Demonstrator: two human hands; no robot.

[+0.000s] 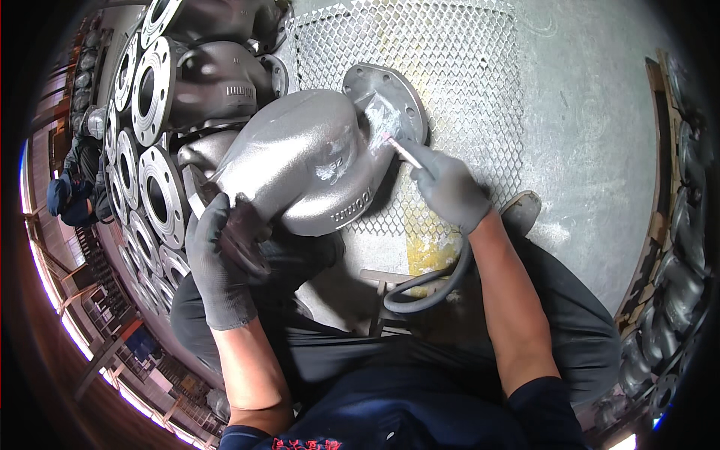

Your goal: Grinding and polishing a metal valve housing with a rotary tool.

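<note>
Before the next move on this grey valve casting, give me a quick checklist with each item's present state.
1. Left hand grips the lower flange of the valve casting: ok.
2. Right hand holds the thin tool: ok.
3. Tool tip on the upper flange: ok.
4. Both hands gloved: ok.
5. Black hose clear of the casting: ok.
6. Casting steady on the knees: cannot tell.

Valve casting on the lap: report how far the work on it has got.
Done: a bright, scraped patch shows on the flange and a smaller one on the body of the grey valve casting. In hand: the left hand steadies the near flange while the right hand presses a thin hose-fed tool against the far flange. Left: most of the surface remains dull grey.
</note>
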